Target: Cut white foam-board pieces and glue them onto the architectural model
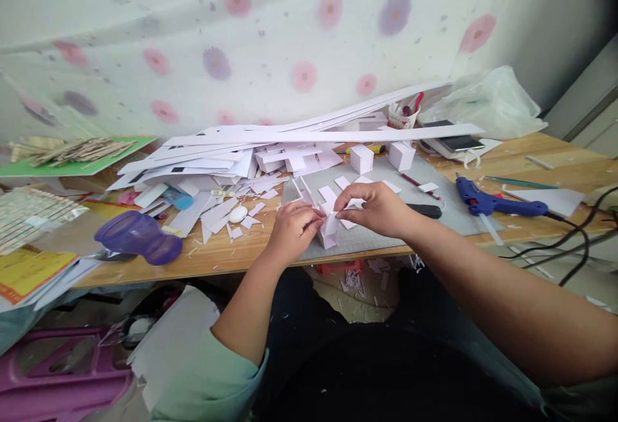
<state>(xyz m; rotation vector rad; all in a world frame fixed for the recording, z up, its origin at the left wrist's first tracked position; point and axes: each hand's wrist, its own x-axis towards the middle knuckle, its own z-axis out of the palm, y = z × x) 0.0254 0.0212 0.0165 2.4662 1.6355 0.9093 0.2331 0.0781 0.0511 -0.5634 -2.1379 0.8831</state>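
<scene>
A small white folded paper piece (329,229) stands on the grey cutting mat (434,210) near the table's front edge. My left hand (292,228) is closed, its fingers pinching the piece's left side. My right hand (374,206) is curled over it from the right, fingertips pressed on its top edge. Flat white paper cut-outs (333,190) lie on the mat just behind my hands. Two finished white paper cubes (361,158) (401,155) stand at the mat's back edge.
A big heap of white paper strips and scraps (232,158) covers the table's left middle. A blue glue gun (487,203) with its cable lies right of the mat, a purple cup (140,237) on its side at left. A phone (456,142) and plastic bag (487,103) sit back right.
</scene>
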